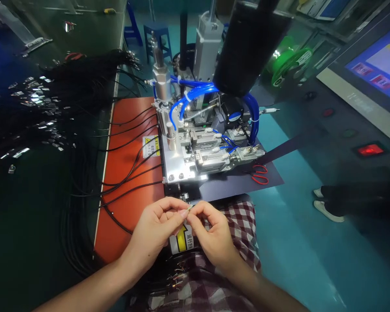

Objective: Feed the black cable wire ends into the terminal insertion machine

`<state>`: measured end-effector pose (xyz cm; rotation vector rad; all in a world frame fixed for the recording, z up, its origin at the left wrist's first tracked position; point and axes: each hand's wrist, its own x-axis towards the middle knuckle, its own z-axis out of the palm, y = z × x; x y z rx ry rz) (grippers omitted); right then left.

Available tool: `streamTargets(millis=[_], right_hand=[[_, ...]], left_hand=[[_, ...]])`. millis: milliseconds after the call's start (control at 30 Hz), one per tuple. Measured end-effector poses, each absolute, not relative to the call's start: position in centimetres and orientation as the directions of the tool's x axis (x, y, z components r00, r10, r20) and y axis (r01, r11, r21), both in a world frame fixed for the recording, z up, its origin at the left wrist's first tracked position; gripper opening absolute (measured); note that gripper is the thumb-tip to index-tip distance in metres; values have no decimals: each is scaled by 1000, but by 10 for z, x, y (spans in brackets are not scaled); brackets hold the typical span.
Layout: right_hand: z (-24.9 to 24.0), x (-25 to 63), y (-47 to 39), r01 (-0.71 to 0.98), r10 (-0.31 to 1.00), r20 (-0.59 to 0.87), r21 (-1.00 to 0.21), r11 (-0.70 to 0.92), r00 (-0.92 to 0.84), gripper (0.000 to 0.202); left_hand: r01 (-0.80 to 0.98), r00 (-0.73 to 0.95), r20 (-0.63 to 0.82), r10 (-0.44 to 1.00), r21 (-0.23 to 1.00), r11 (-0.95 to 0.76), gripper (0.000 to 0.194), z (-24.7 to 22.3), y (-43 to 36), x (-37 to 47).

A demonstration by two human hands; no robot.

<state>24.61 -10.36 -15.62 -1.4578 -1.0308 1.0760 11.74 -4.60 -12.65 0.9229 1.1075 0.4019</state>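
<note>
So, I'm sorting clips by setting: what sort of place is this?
Most likely a factory workshop, perhaps one that handles cables: there's a metal machine with blue tubes, a big heap of black cables beside it, and a screen with on-screen buttons.

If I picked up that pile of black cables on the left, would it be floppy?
Probably floppy: the black cables bend in long curves. They might tangle, since many overlap. Each looks thin, so one alone is probably light.
</note>
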Motion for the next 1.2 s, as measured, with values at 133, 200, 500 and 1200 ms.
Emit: streamTargets(millis=[133, 200, 500, 1200], right_hand=[[-159, 242, -104, 136, 962, -47, -987, -87, 268, 17], [-157, 247, -103, 154, 971, -27, -986, -65, 239, 16], [-146, 274, -92, -237, 956, -273, -941, -242, 108, 11], [-148, 279, -82, -177, 972, -182, -962, -207, -146, 17]], left_hand=[[157, 434, -615, 659, 772, 616, 22, -129, -45, 117], [157, 442, -625, 643, 760, 631, 22, -127, -44, 117], [117, 456, -588, 668, 784, 609, 15, -119, -44, 119], [199, 497, -574, 651, 806, 558, 15, -119, -42, 119]])
